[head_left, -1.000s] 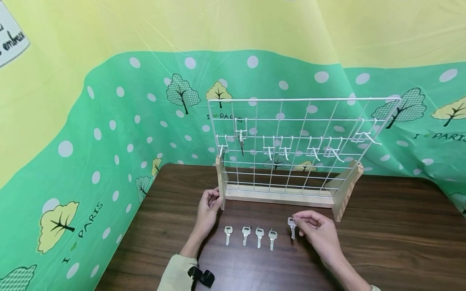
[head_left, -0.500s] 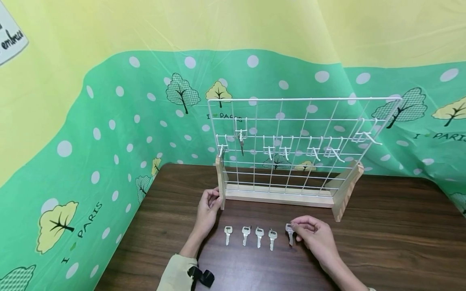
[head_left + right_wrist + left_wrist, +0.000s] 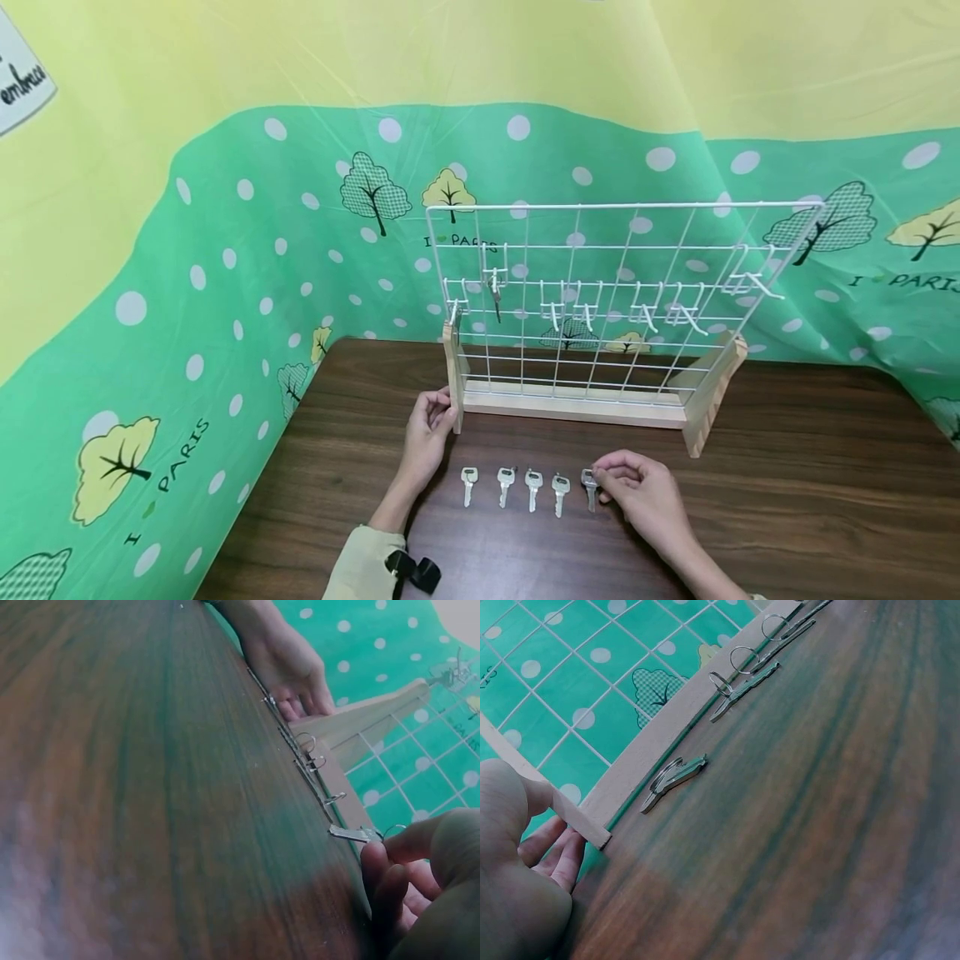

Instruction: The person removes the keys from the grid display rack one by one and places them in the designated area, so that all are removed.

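My right hand (image 3: 647, 502) pinches a silver key (image 3: 588, 478) by its head, at the right end of a row of several similar keys (image 3: 533, 490) lying on the table. In the right wrist view the key (image 3: 354, 834) is tilted, its tip low near the tabletop, and a ring shows at its head. My left hand (image 3: 425, 443) grips the left wooden upright (image 3: 453, 375) of a white wire grid rack, thumb in front and fingers behind. In the left wrist view more keys (image 3: 673, 782) with rings lie before the rack's base.
Several white hooks (image 3: 645, 315) hang on the wire grid (image 3: 626, 205). One key (image 3: 496, 300) hangs from an upper left hook; something dark at the leftmost hook is too small to tell. Brown wooden table (image 3: 810, 500); patterned cloth (image 3: 225, 217) behind and at left.
My right hand has moved left and down with the key, bringing it beside the row and lower toward the table. My left hand has stayed on the upright.
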The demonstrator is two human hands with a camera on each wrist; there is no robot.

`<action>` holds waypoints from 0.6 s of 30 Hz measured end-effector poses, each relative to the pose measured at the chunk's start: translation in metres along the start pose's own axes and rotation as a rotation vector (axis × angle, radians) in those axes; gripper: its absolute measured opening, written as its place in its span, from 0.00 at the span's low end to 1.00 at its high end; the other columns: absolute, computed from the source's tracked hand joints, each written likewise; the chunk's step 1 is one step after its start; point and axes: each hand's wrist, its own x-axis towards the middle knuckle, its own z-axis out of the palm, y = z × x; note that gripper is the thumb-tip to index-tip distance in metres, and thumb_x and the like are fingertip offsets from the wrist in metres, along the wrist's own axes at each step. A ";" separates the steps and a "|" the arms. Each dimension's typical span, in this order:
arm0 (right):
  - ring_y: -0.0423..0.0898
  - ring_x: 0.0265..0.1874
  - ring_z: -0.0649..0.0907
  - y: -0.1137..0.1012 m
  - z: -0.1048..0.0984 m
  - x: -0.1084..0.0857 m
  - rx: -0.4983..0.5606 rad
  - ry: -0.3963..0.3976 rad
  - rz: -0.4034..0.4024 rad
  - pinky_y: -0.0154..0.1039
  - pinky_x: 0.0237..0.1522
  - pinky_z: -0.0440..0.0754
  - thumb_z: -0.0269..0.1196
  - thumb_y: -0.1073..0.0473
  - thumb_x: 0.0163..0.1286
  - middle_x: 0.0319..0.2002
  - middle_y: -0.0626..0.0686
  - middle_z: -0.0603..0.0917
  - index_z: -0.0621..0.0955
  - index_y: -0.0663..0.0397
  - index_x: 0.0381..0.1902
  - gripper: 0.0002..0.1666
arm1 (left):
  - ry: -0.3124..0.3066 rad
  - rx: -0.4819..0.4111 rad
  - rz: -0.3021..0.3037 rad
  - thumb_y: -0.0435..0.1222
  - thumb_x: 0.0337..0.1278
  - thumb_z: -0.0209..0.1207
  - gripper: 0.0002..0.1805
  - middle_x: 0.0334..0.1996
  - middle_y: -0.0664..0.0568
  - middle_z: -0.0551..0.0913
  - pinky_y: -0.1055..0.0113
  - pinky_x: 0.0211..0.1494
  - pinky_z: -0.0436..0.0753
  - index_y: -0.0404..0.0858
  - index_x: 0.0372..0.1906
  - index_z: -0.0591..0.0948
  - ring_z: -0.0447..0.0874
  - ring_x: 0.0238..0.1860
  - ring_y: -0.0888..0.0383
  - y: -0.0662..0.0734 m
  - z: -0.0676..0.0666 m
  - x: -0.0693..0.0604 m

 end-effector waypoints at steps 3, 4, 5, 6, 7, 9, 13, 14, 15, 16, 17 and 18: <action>0.40 0.22 0.86 0.003 0.001 0.000 -0.058 0.009 -0.074 0.31 0.17 0.75 0.73 0.70 0.72 0.30 0.51 0.89 0.89 0.59 0.39 0.03 | 0.001 -0.006 -0.009 0.22 0.79 0.57 0.09 0.73 0.25 0.75 0.64 0.79 0.75 0.21 0.54 0.70 0.74 0.76 0.34 0.000 0.000 0.000; 0.38 0.22 0.84 0.005 0.001 0.001 -0.095 0.021 -0.120 0.30 0.19 0.76 0.74 0.70 0.70 0.29 0.49 0.88 0.90 0.57 0.37 0.05 | 0.000 -0.008 -0.009 0.22 0.79 0.57 0.09 0.73 0.25 0.75 0.66 0.78 0.75 0.21 0.54 0.70 0.74 0.76 0.34 -0.001 0.000 0.000; 0.36 0.22 0.83 0.007 0.002 0.001 -0.136 0.036 -0.171 0.30 0.21 0.76 0.76 0.70 0.69 0.27 0.46 0.87 0.90 0.54 0.35 0.07 | 0.000 -0.010 -0.009 0.22 0.79 0.57 0.10 0.73 0.26 0.75 0.68 0.77 0.75 0.21 0.54 0.70 0.74 0.76 0.35 -0.001 0.000 0.000; 0.34 0.22 0.81 0.009 0.002 0.002 -0.178 0.056 -0.229 0.29 0.22 0.76 0.77 0.70 0.67 0.26 0.44 0.86 0.89 0.51 0.33 0.09 | 0.000 -0.009 -0.006 0.22 0.79 0.57 0.10 0.73 0.25 0.75 0.69 0.76 0.76 0.21 0.54 0.70 0.74 0.76 0.35 -0.001 0.000 0.001; 0.33 0.21 0.78 0.012 0.002 0.002 -0.222 0.080 -0.288 0.28 0.24 0.75 0.78 0.71 0.65 0.25 0.41 0.84 0.89 0.48 0.32 0.12 | 0.001 -0.011 -0.005 0.22 0.79 0.57 0.10 0.73 0.26 0.75 0.70 0.76 0.75 0.21 0.54 0.70 0.74 0.76 0.35 -0.001 0.000 0.000; 0.30 0.21 0.74 0.016 0.003 0.003 -0.292 0.128 -0.390 0.27 0.25 0.72 0.80 0.71 0.61 0.24 0.37 0.80 0.88 0.44 0.29 0.15 | 0.000 -0.004 0.006 0.23 0.79 0.58 0.10 0.72 0.25 0.75 0.70 0.76 0.76 0.20 0.54 0.70 0.75 0.76 0.34 -0.002 0.000 0.000; 0.29 0.21 0.70 0.020 0.003 0.003 -0.346 0.170 -0.483 0.26 0.23 0.68 0.81 0.71 0.58 0.25 0.35 0.78 0.87 0.40 0.28 0.19 | 0.000 0.012 0.015 0.23 0.80 0.58 0.10 0.72 0.25 0.76 0.68 0.77 0.76 0.21 0.54 0.70 0.75 0.75 0.34 -0.001 0.000 0.000; 0.29 0.21 0.70 0.020 0.003 0.002 -0.358 0.172 -0.489 0.27 0.23 0.68 0.81 0.71 0.57 0.25 0.35 0.77 0.87 0.40 0.28 0.19 | 0.001 0.015 0.015 0.24 0.80 0.58 0.10 0.72 0.25 0.76 0.66 0.77 0.76 0.21 0.54 0.70 0.75 0.75 0.34 -0.001 0.000 0.000; 0.29 0.21 0.70 0.020 0.003 0.002 -0.373 0.173 -0.490 0.27 0.23 0.68 0.81 0.71 0.57 0.25 0.35 0.77 0.86 0.39 0.27 0.20 | 0.000 0.019 0.018 0.24 0.80 0.57 0.10 0.72 0.24 0.75 0.65 0.78 0.76 0.21 0.54 0.70 0.75 0.75 0.33 -0.002 -0.001 0.000; 0.29 0.21 0.70 0.019 0.003 0.002 -0.389 0.172 -0.488 0.27 0.23 0.69 0.81 0.71 0.57 0.25 0.35 0.77 0.86 0.38 0.27 0.20 | 0.000 0.018 0.013 0.24 0.80 0.57 0.10 0.72 0.25 0.75 0.64 0.79 0.76 0.21 0.54 0.71 0.74 0.76 0.34 -0.001 -0.001 0.000; 0.29 0.22 0.71 0.018 0.003 0.002 -0.403 0.169 -0.484 0.28 0.23 0.69 0.81 0.71 0.57 0.25 0.35 0.77 0.85 0.37 0.27 0.21 | 0.000 0.016 0.009 0.24 0.80 0.57 0.10 0.72 0.25 0.75 0.62 0.79 0.75 0.21 0.54 0.71 0.74 0.76 0.34 -0.001 -0.001 0.000; 0.29 0.22 0.71 0.017 0.002 0.002 -0.416 0.166 -0.481 0.28 0.24 0.70 0.80 0.71 0.57 0.25 0.35 0.77 0.85 0.37 0.27 0.21 | 0.001 0.013 0.000 0.23 0.80 0.58 0.10 0.73 0.25 0.75 0.61 0.80 0.75 0.21 0.54 0.71 0.74 0.76 0.34 -0.001 -0.001 0.000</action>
